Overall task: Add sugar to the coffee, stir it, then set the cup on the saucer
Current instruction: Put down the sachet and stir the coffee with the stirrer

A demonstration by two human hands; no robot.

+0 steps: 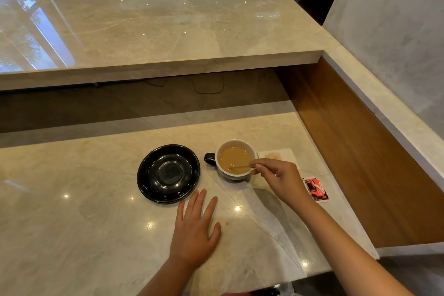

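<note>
The fingers (199, 202) of the left hand (195, 230) lie spread wide and flat on the marble counter (72, 211), gripping nothing. The palm is pressed down near the counter's front edge, probably as a brace while the other hand works. It also sits close enough to steady the dishes if needed.

Just beyond those fingertips, at about 11 o'clock from the left hand, is a glossy black saucer (168, 173). It is empty, waiting for the cup, and its near rim almost reaches the fingertips without touching them.

At 3 o'clock from the saucer, just beside it, stands the cup (236, 160), white inside and dark outside, filled with pale milky coffee (234, 157). Its dark handle (209, 158) points toward the saucer, at 9 o'clock on the cup, which should make the later lift across easy for the left hand.

The right hand (281, 180) comes in from 4 o'clock of the cup. Its thumb and fingertips are pinched narrowly on a thin wooden stirrer (240, 166), which slants low over the rim with its tip in the coffee. This looks like the stirring step.

Behind the right hand, at 3 o'clock from the cup, lies a white napkin (278, 155) with a brown stain. Farther right, at 4 o'clock, is a red and black sachet (316, 190) lying flat; whether it is torn open cannot be told.
</note>
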